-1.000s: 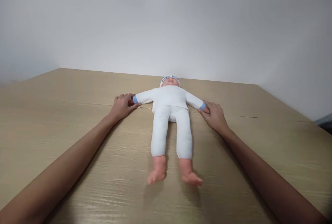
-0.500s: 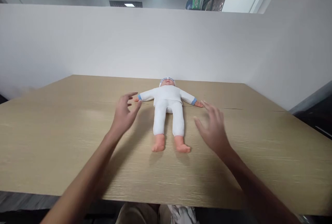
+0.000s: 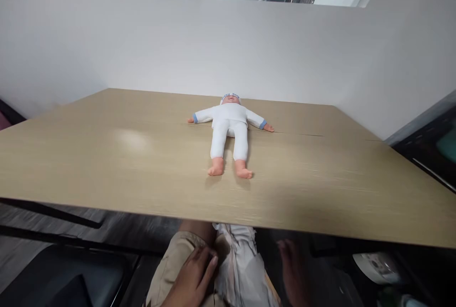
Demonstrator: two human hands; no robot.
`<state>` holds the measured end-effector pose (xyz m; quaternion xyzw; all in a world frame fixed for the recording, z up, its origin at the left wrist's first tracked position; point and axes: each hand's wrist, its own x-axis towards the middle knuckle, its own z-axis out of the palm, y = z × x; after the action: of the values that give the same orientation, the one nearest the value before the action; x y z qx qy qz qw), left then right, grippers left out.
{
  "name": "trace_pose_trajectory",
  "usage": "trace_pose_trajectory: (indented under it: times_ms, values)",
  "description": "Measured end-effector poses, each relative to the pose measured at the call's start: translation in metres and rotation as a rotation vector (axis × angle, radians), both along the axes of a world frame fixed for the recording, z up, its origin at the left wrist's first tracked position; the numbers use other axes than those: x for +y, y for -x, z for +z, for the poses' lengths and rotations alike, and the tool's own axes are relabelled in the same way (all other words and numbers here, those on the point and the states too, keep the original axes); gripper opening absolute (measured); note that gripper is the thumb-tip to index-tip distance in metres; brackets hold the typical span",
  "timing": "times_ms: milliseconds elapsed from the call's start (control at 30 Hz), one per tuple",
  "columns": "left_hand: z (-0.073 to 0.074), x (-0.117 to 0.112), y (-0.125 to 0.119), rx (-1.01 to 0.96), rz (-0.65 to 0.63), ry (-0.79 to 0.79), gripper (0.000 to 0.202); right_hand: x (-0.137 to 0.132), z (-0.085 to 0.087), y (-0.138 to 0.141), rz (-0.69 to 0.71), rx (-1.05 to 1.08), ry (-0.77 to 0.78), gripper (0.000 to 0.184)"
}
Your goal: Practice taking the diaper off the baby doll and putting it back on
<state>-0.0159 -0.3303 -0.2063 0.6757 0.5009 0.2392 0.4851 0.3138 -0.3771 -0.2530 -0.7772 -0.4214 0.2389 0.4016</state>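
A baby doll [image 3: 230, 126] in a white suit with blue cuffs and a white headband lies on its back on the table [image 3: 107, 164]. Its arms are spread, and its feet point toward me. Below the table edge, my left hand [image 3: 195, 274] rests on the thigh of my khaki shorts [image 3: 167, 259], fingers loosely bent and thumb apart, with nothing visible in it. My right hand [image 3: 294, 269] hangs in the shadow under the table, fingers stretched out, dim and somewhat blurred. Between the hands, crumpled white plastic or cloth [image 3: 238, 264] lies on my lap.
A white partition [image 3: 213, 46] rises behind the table. To the lower left stands a black chair [image 3: 67, 274] beside dark metal bars. A round white object [image 3: 377, 267] sits under the table on the right, and a dark object [image 3: 427, 145] stands at the table's right edge.
Both my hands have drawn back from beside the doll, down below the table edge. My view has tilted downward. The doll keeps its pose on the table.
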Motion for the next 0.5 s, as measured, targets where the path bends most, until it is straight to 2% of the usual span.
trace_pose_trajectory:
  times_ms: [67, 133, 300, 400, 500]
  values:
    - [-0.014, 0.001, -0.008, 0.038, -0.006, 0.052, 0.059, 0.005, -0.005, 0.02, 0.14, 0.187, 0.151, 0.07]
    - [-0.023, 0.004, -0.024, 0.057, -0.007, 0.126, 0.06, 0.01, -0.006, 0.036, 0.207, 0.264, 0.218, 0.072]
    - [-0.047, 0.023, -0.065, -0.01, 0.069, 0.358, 0.068, 0.018, -0.015, 0.048, 0.249, 0.3, 0.21, 0.078]
    - [-0.06, 0.031, -0.072, -0.116, 0.081, 0.441, 0.069, 0.019, -0.018, 0.045, 0.278, 0.345, 0.189, 0.078]
    - [-0.064, 0.035, -0.071, -0.236, 0.083, 0.522, 0.071, 0.02, -0.013, 0.048, 0.297, 0.403, 0.195, 0.077]
